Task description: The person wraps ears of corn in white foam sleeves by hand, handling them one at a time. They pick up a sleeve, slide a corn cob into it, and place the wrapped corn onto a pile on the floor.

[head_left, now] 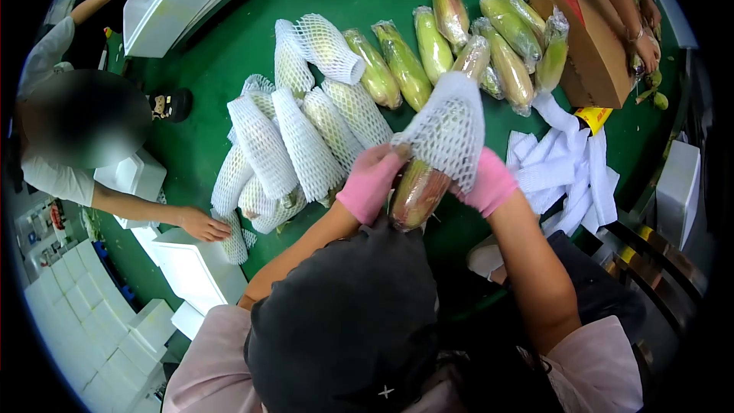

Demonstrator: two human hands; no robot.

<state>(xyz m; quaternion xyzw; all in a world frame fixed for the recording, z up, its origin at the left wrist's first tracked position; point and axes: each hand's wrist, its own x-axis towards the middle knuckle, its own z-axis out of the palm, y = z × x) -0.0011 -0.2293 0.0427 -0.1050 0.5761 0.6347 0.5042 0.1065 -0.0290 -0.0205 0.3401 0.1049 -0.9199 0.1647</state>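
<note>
A wrapped corn cob (419,193) stands out between my hands, its reddish end toward me. Around its upper part sits a white foam net (449,126). My left hand (373,176), in a pink glove, is closed on the net's left edge beside the cob. On the other side, my right hand (489,183), also pink-gloved, grips the net's right edge, its fingers partly hidden by the net. Several netted cobs (260,145) lie heaped to the left. Beyond my hands lie several film-wrapped cobs (397,65).
To the right are loose white foam nets (569,160) and a cardboard box (585,38). A co-worker's hand (205,223) touches a netted cob at left; another person's hands (648,42) are behind the box. White foam boxes (200,268) stand at left on the green table (191,145).
</note>
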